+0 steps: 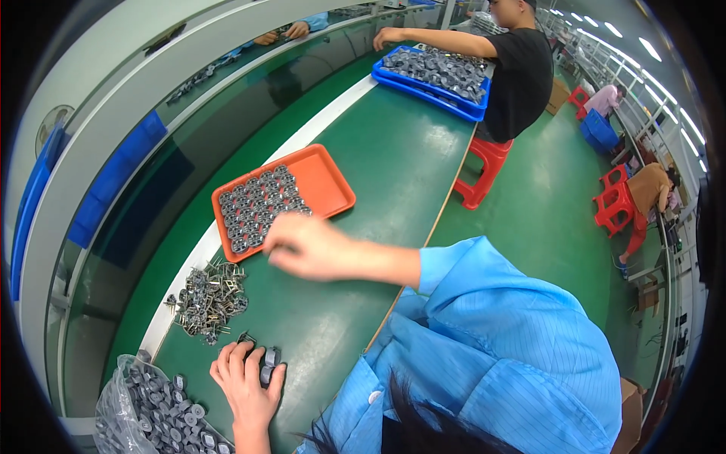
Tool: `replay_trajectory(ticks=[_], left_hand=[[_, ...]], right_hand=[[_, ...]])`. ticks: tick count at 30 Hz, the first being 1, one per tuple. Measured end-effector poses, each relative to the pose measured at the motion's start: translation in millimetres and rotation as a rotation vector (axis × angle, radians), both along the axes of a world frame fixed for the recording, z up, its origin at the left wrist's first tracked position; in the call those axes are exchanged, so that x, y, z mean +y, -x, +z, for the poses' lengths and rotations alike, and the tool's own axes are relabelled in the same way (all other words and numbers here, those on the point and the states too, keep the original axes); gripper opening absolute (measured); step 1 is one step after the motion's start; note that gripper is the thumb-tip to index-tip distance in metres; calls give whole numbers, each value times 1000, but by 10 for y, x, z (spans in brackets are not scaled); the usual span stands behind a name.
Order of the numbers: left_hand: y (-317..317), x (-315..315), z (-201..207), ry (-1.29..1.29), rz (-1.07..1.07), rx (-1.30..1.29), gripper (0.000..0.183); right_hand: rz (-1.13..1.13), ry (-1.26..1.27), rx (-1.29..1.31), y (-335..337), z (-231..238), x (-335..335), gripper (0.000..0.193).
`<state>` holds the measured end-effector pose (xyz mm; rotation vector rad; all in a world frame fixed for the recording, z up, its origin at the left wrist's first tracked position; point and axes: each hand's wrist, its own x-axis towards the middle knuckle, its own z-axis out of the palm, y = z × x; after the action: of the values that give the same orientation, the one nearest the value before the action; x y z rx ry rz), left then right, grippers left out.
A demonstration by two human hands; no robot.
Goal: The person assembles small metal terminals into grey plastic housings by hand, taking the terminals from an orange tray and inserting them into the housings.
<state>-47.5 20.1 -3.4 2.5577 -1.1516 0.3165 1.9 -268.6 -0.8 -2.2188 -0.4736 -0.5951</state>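
Observation:
My left hand [246, 378] rests on the green bench, its fingers and thumb curled round small grey plastic parts [269, 363]. A small dark piece [246, 337] lies at its fingertips. Blurred by motion, my right hand [310, 246] is over the bench by the near edge of an orange tray [329, 181]. Its fingers are curled, with something dark between them that I cannot make out. Rows of round grey-and-metal parts [257, 204] fill much of the tray. Between my hands lies a heap of metal pieces with thin prongs [210, 300].
A clear plastic bag [117, 401] spills round grey parts [170, 408] at the near left. Further along the bench stand stacked blue trays [431, 94] full of grey parts, where a co-worker [522, 72] in black reaches across. A red stool [484, 170] stands beside the bench.

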Motion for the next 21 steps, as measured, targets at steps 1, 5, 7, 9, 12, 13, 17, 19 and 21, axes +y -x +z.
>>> replay_trajectory(ticks=[1, 5, 7, 9, 12, 13, 17, 19, 21], left_hand=[[-3, 9, -13, -1, -7, -4, 44], [-11, 6, 24, 9, 20, 61, 46], [85, 30, 185, -71, 78, -1, 49], [241, 238, 396, -140, 163, 67, 64], [397, 651, 621, -60, 325, 102, 67], [465, 895, 462, -108, 452, 7, 66], [698, 1293, 157, -389, 776, -286, 68], [671, 1306, 126, -462, 874, -372, 69], [564, 1248, 130, -389, 928, -295, 69]], right_hand=[[137, -1, -11, 50, -43, 209, 18], [401, 136, -116, 215, -298, 724, 27], [415, 163, -79, 261, -382, 729, 26], [430, 189, -41, 292, -423, 728, 25], [432, 120, 6, 296, -446, 697, 23], [428, 116, 0, 292, -446, 688, 23], [445, 91, 22, 301, -444, 705, 21], [453, 68, 3, 297, -437, 700, 20], [432, 61, 3, 304, -435, 696, 19]])
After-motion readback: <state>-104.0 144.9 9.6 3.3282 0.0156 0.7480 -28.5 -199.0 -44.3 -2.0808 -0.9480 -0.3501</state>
